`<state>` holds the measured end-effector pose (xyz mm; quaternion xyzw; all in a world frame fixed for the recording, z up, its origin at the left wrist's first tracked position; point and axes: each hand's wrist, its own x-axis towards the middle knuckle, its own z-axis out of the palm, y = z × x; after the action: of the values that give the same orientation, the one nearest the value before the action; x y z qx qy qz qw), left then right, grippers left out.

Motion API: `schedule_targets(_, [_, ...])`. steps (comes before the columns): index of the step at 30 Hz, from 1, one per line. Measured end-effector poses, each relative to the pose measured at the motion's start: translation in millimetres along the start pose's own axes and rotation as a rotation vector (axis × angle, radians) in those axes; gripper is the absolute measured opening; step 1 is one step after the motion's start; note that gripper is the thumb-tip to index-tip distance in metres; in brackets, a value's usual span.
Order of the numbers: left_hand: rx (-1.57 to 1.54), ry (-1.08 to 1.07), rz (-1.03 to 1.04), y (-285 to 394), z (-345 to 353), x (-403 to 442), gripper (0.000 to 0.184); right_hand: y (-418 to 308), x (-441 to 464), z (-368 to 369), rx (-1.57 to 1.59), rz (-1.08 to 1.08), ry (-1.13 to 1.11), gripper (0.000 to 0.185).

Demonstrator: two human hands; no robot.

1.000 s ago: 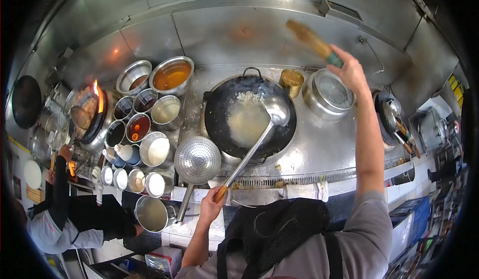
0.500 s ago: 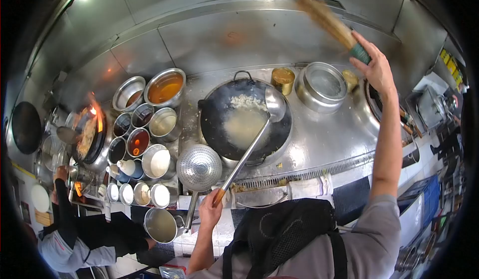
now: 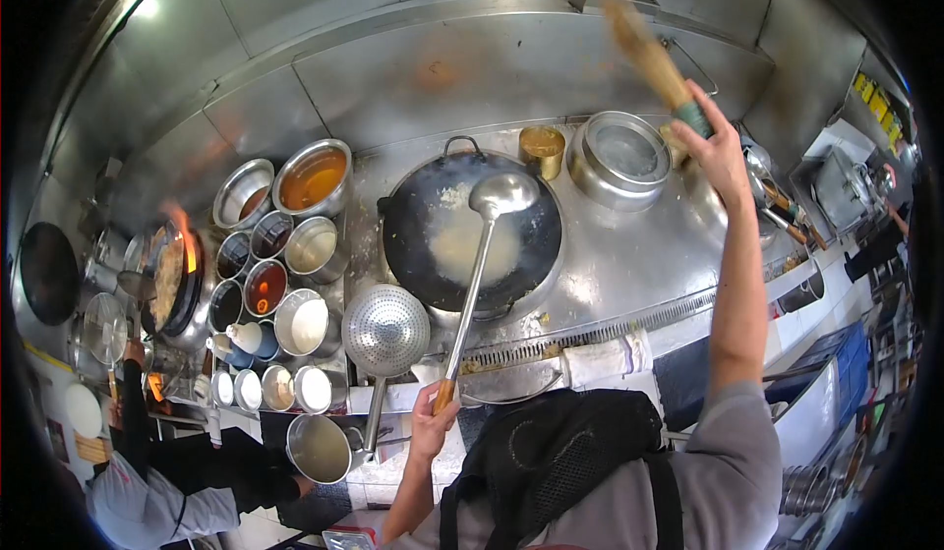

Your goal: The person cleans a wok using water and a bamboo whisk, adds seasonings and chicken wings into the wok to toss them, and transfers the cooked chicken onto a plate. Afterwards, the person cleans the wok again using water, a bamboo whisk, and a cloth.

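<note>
My left hand (image 3: 433,420) is closed around the wooden grip of a long steel ladle (image 3: 476,270). The ladle's bowl is over the far part of a black wok (image 3: 408,245), which holds cloudy liquid (image 3: 477,252) and pale bits near its far side. Raised at the right, my right hand (image 3: 723,157) grips the green-wrapped end of a bamboo wok brush (image 3: 651,58). The bristle end points up and left and is blurred. A perforated strainer (image 3: 386,329) lies to the left of the wok, its handle toward me.
Several metal pots of sauces and seasonings, one with red liquid (image 3: 265,288), stand left of the wok. A gold tin (image 3: 542,147) and a lidded steel pot (image 3: 621,162) are behind right. Far left, a co-worker (image 3: 157,496) stands by a flaming wok (image 3: 182,280). A folded towel (image 3: 610,358) lies on the front edge.
The ladle's bowl has moved left over the wok from its right rim. My right hand and the brush have come down slightly. The view has shifted a little.
</note>
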<state>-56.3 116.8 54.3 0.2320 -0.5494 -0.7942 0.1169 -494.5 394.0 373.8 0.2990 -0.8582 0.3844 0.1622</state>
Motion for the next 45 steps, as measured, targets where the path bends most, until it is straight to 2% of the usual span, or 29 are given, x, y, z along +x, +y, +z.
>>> schedule_targets(2, [-0.266, -0.068, -0.037, 4.3, 11.2, 2.6, 0.045, -22.9, -13.4, 25.6, 0.391, 0.225, 0.333, 0.072])
schedule_targets(4, [-0.275, -0.139, -0.019, 11.1, 14.3, 5.1, 0.047, 33.2, -30.1, 47.8, -0.458, -0.443, -0.085, 0.072])
schedule_targets(6, [-0.236, -0.105, -0.001, 19.7, 13.8, 5.8, 0.048, -7.8, -43.5, 42.8, -0.764, -0.186, -0.689, 0.070])
schedule_targets(9, [-0.304, -0.161, -0.028, 22.6, 6.5, 5.9, 0.051, -12.5, -29.8, 12.6, -0.851, -0.160, -0.718, 0.069])
schedule_targets(10, [-0.332, -0.168, -0.040, 23.2, 5.2, 5.8, 0.051, 8.9, -21.5, 0.7, -0.818, -0.124, -0.594, 0.068])
schedule_targets(12, [-0.420, -0.249, -0.076, 21.5, -0.4, 7.8, 0.051, 3.8, -12.8, -41.4, -0.661, -0.328, -0.224, 0.066])
schedule_targets(14, [-0.515, -0.335, -0.115, 20.2, 0.7, 11.3, 0.050, -36.2, -11.6, -72.1, -0.490, -0.129, -0.021, 0.067])
schedule_targets(15, [-0.566, -0.396, -0.130, 20.5, 2.2, 11.5, 0.049, -33.8, -12.1, -81.3, -0.344, -0.133, 0.096, 0.067])
schedule_targets(16, [-0.619, -0.459, -0.147, 20.6, 4.8, 11.7, 0.048, -30.5, -14.2, -75.3, -0.352, -0.121, 0.098, 0.067])
schedule_targets(18, [-0.571, -0.465, -0.151, 24.7, 14.6, 12.2, 0.051, -16.8, -18.0, -44.0, -0.088, -0.295, 0.529, 0.068])
schedule_targets(19, [-0.518, -0.462, -0.142, 29.2, 18.7, 14.0, 0.053, 3.7, -30.6, -43.5, -0.264, -0.314, 0.172, 0.068])
schedule_targets(20, [-0.521, -0.455, -0.145, 31.0, 23.9, 14.8, 0.053, 9.9, -43.5, -39.5, -0.633, -0.210, -0.343, 0.068])
schedule_targets(21, [-0.390, -0.389, -0.078, 31.9, 30.4, 15.4, 0.057, 5.9, -56.8, -22.7, -0.803, -0.019, -0.543, 0.062])
schedule_targets(22, [-0.254, -0.320, -0.019, 34.1, 34.4, 15.1, 0.060, 20.3, -63.1, -23.4, -0.825, -0.025, -0.728, 0.057])
schedule_targets(23, [-0.127, -0.275, -0.073, 34.3, 39.8, 13.9, 0.063, 41.9, -70.1, -28.0, -0.847, -0.043, -0.922, 0.053])
schedule_targets(26, [0.105, -0.251, -0.023, 31.8, 77.4, 14.1, 0.060, 142.3, -136.3, -19.7, -0.565, 0.015, -0.548, 0.052])
schedule_targets(28, [0.213, -0.226, -0.072, 18.2, 103.0, 16.8, 0.061, 179.0, -185.9, -11.2, -0.309, 0.279, -0.341, 0.061])
schedule_targets(29, [0.155, -0.223, -0.012, -5.9, 117.2, 19.9, 0.062, 196.2, -209.5, -5.7, -0.072, 0.449, -0.314, 0.063])
schedule_targets(30, [0.145, -0.185, -0.012, -20.2, 133.5, 20.3, 0.062, 239.6, -243.1, 10.3, 0.016, 0.461, -0.227, 0.064])
schedule_targets(31, [0.171, -0.197, -0.034, -32.3, 149.9, 19.7, 0.062, 210.5, -255.1, 5.5, 0.179, 0.763, -0.248, 0.062])
schedule_targets(34, [0.172, -0.197, -0.054, -90.5, 181.2, 32.5, 0.062, 231.2, -314.3, 23.8, 0.592, 0.942, -0.065, 0.061])
schedule_targets(36, [0.202, -0.173, 0.002, -126.3, 201.5, 40.7, 0.061, 234.2, -332.5, 22.2, 0.729, 1.063, -0.070, 0.058])
schedule_targets(37, [0.253, -0.130, 0.040, -138.0, 214.9, 45.3, 0.060, 239.3, -334.7, 23.7, 0.726, 1.070, -0.124, 0.058])
schedule_targets(38, [0.199, -0.103, -0.052, -147.7, 228.7, 46.9, 0.060, 243.6, -339.2, 25.1, 0.755, 1.086, -0.103, 0.058])
schedule_targets(39, [0.432, -0.087, 0.002, -159.9, 237.6, 47.7, 0.062, 245.0, -343.7, 26.4, 0.780, 1.102, -0.077, 0.058])
schedule_targets(40, [0.685, -0.170, -0.205, -141.5, 248.0, 45.4, 0.058, 242.6, -342.5, 27.1, 0.773, 1.109, -0.118, 0.058])
schedule_targets(42, [0.896, -0.539, -0.056, -133.6, 246.9, 46.8, 0.051, 233.6, -323.2, 28.0, 0.782, 1.009, -0.129, 0.057])
schedule_targets(43, [0.880, -0.523, -0.062, -123.7, 244.0, 41.2, 0.051, 228.4, -314.3, 30.9, 0.787, 0.952, -0.139, 0.060])
schedule_targets(45, [0.955, -0.312, 0.076, -95.3, 224.2, 26.7, 0.041, 208.4, -290.1, 35.5, 0.716, 0.886, -0.193, 0.062])
